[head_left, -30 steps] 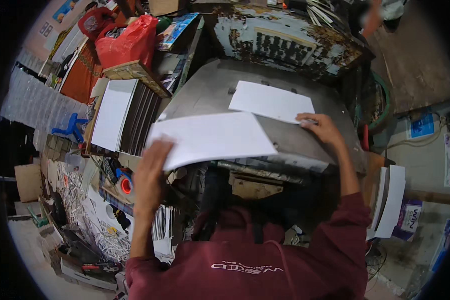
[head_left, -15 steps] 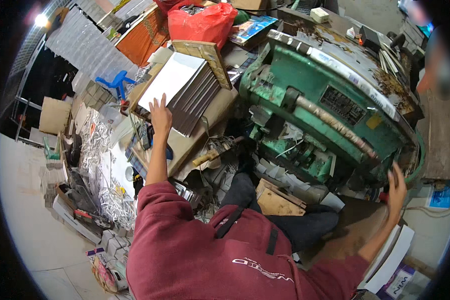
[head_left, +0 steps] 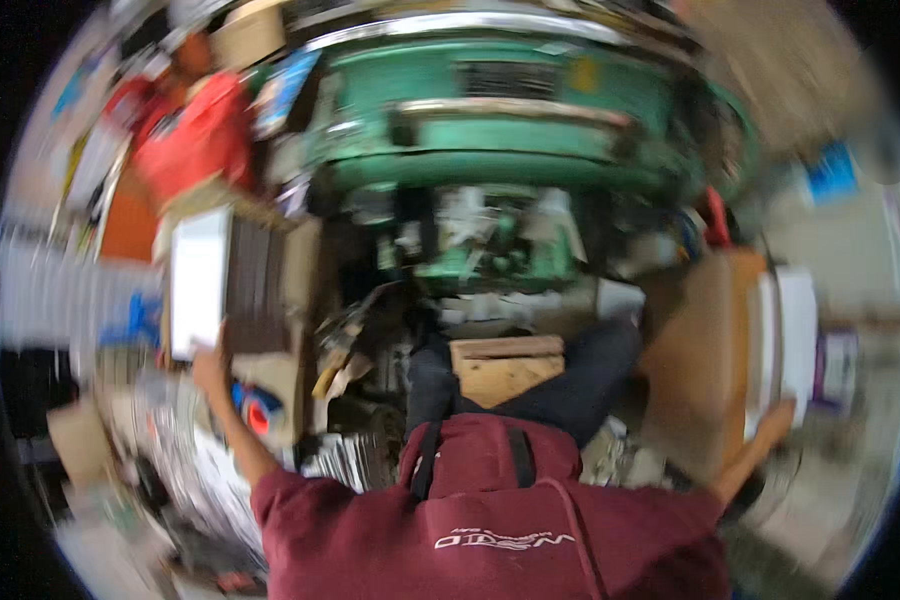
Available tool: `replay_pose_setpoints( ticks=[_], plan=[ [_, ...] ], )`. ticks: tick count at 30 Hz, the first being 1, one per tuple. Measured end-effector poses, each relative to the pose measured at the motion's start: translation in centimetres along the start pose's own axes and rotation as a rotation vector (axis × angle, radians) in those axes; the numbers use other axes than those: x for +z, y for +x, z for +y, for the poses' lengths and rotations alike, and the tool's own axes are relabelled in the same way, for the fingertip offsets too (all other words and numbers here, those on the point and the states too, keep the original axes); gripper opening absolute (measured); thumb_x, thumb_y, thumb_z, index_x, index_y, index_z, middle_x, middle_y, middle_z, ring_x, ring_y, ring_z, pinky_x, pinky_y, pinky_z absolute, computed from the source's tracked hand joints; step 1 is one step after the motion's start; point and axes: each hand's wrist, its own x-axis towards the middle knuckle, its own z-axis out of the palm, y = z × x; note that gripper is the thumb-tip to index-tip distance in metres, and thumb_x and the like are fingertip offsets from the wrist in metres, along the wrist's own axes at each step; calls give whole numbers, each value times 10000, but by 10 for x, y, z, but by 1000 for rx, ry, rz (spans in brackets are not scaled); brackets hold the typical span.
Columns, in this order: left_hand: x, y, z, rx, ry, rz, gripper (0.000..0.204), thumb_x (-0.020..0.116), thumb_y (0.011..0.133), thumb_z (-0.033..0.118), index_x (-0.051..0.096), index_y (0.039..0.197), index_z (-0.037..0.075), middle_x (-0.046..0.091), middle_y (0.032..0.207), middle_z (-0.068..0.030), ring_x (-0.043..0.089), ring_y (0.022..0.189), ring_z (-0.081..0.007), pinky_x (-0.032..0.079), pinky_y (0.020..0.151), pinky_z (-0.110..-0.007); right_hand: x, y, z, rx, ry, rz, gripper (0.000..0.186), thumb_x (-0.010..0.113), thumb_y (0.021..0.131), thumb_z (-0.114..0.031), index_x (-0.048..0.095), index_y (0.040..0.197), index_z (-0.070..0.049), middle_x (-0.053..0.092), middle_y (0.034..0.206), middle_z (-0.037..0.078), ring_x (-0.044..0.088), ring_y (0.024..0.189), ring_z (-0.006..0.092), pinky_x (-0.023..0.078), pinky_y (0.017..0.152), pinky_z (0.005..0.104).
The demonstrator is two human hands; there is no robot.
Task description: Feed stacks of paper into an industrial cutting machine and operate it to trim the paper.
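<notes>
So the left hand (head_left: 210,368) is touching the white sheet stack (head_left: 198,282) lying lengthwise just ahead; right hand (head_left: 776,420) is reaching another stack (head_left: 796,340); grip unclear on both.

White sheet stack (head_left: 198,282), flat, left

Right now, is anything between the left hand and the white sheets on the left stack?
Nothing visible. The left hand is at the near edge of the white sheets, apparently touching, though blur hides the fingertips. The right hand reaches a separate white stack on the right, also unobstructed.
</notes>
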Motion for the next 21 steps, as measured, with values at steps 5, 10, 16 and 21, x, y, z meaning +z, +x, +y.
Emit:
replay_pose_setpoints(
  ticks=[5,10,16,21],
  plan=[
    [-62,10,-5,-378,50,222,1051,329,764,855,454,1377,11,668,946,-253,648,874,-385,506,700,-468,-58,-11,-120,99,45,-123,254,576,922,-211,655,1042,-2,668,929,199,646,857,283,473,797,359],
    [-179,-26,94,-162,45,652,895,499,860,669,390,1389,-45,670,929,-257,658,787,-402,515,600,-466,-67,-2,-115,200,41,-171,359,539,949,-342,669,1045,-22,679,964,176,653,903,270,469,828,344],
    [-233,-10,182,623,-482,835,653,571,938,369,359,1428,-6,406,1446,-196,371,1337,-349,278,1109,-415,-93,-11,-137,341,65,519,316,575,937,-306,706,980,-22,693,853,172,667,791,240,490,732,327],
    [-327,-62,316,1130,-964,509,509,547,958,162,385,1423,33,391,1467,-143,291,1398,-264,187,1150,-377,-135,24,-156,217,58,591,303,589,935,-292,709,1010,-24,704,826,141,618,664,193,461,611,332]
  ],
)
